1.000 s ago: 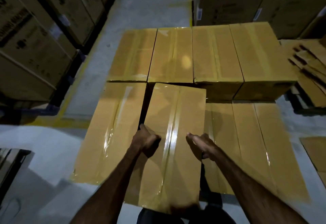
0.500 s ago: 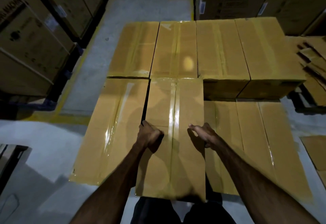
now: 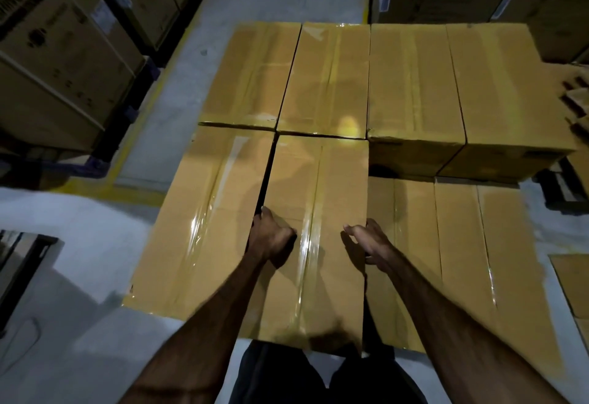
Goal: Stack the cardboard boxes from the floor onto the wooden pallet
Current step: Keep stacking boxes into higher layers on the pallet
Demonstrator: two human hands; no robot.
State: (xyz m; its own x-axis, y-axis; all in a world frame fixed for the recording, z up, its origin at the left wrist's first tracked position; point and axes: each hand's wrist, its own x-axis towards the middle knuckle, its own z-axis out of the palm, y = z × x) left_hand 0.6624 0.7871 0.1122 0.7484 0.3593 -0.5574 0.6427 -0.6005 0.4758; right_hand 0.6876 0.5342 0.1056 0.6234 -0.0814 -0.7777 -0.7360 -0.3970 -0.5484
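Head cam: both hands, left (image 3: 269,241) and right (image 3: 371,242), clamp the long sides of the box (image 3: 314,244), sitting top layer, snug against its neighbour (image 3: 204,212). Looks stiff, bulky, tape-slick, so gripping the edges is probably safest.

Both forearms reach forward, left hand (image 3: 270,239) and right hand (image 3: 369,241) each in a curled grip, thumbs inward.
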